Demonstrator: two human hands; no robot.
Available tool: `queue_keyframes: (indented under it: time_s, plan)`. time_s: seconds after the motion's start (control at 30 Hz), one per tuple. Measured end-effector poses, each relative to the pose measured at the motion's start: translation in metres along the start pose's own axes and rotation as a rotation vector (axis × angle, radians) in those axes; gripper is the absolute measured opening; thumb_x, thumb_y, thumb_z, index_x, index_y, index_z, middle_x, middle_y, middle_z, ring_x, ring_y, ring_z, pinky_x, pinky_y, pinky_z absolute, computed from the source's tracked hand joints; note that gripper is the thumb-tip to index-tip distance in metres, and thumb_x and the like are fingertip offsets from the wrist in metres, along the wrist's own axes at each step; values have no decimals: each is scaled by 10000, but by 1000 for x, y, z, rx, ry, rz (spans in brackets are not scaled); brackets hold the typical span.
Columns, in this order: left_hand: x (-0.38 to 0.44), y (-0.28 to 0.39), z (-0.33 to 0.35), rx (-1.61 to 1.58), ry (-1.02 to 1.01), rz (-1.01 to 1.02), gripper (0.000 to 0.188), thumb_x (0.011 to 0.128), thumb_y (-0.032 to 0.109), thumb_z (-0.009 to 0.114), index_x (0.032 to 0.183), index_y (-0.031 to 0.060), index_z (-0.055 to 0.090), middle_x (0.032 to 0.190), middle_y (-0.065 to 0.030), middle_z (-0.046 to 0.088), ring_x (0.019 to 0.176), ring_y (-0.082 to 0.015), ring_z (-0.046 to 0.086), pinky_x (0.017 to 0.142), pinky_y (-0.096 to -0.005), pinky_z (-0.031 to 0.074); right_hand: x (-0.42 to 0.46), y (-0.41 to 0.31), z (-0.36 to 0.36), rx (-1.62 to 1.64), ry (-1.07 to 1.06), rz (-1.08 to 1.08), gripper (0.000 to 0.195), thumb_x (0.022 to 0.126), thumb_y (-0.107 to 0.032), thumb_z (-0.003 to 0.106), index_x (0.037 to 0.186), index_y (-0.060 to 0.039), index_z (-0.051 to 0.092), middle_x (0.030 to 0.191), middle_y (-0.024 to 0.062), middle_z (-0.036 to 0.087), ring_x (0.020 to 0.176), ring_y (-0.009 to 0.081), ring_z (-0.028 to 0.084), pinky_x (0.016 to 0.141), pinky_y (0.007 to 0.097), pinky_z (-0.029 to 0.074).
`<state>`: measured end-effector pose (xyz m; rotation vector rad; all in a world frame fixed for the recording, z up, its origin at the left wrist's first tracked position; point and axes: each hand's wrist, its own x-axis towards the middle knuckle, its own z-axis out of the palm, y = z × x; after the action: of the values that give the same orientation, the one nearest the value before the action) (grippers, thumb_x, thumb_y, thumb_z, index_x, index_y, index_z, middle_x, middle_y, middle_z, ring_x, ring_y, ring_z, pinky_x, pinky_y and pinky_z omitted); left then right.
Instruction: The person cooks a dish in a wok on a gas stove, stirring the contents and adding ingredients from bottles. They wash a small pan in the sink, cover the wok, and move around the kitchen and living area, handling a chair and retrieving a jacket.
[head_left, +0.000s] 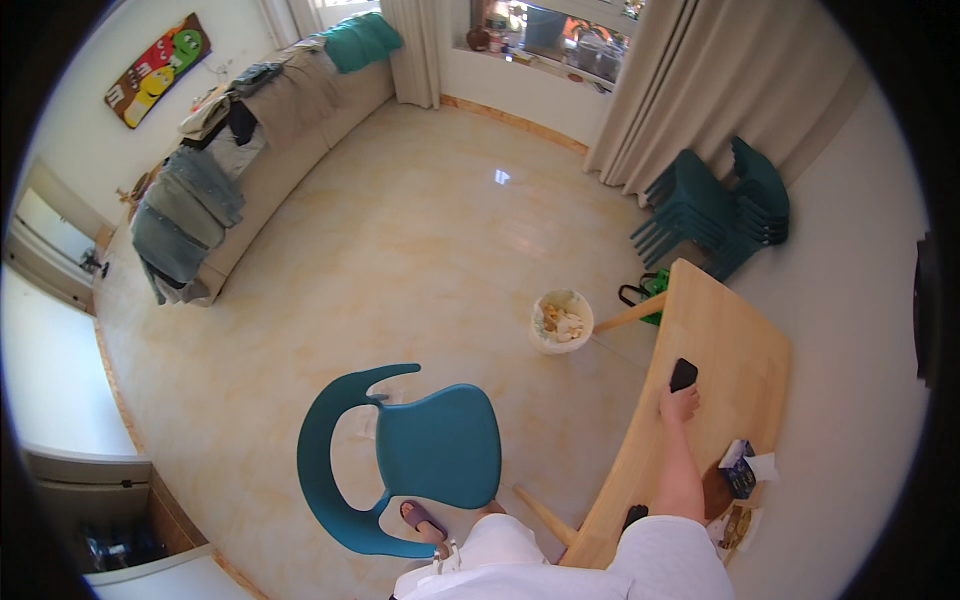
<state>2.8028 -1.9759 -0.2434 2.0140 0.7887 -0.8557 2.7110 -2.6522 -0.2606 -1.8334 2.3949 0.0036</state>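
My right hand (680, 403) is closed around the lower end of a black smartphone (683, 374), over the light wooden table (731, 330). Whether the phone rests on the tabletop I cannot tell. My left hand is out of view. Close to my right forearm stands a dark blue tissue box (738, 469) with a white tissue sticking out. A second black object (635, 515) lies near the table's edge beside my sleeve. Left of the table, a teal plastic chair (439, 446) stands on the floor by my legs.
A lined waste bin (562, 322) holding scraps stands by the table leg, near a green bag (654, 289). Stacked dark green chairs (697, 202) stand by the curtain (652, 97). Clothes (180, 195) lie over a beige sofa (300, 150) at upper left. A cabinet (90, 480) is at lower left.
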Motion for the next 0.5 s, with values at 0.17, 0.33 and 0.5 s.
queue_keyframes:
  time_s: [0.17,0.33,0.5]
  plan:
    - [1,-1,-7,3,-15,-19,488,729,127,629,1182,-16,513,1210,-228,513,1125,-354,488,964,-435,395,-2,1,6,-5,98,-34,762,807,-398,609,1381,-10,293,1350,180,392,1240,344,379,964,506,373]
    - [-4,-2,-15,2,-17,-34,471,748,129,619,1186,-11,514,1193,-220,526,1103,-346,505,949,-430,411,-1,-2,7,-39,113,-56,747,828,-416,593,1385,-23,287,1318,174,412,1219,330,389,938,505,383]
    - [-14,-6,-27,-8,-24,-52,454,767,131,609,1190,-7,515,1177,-213,539,1082,-337,522,934,-425,426,-1,0,6,-95,137,-117,739,834,-403,591,1388,-28,277,1301,177,419,1193,327,400,922,504,384]
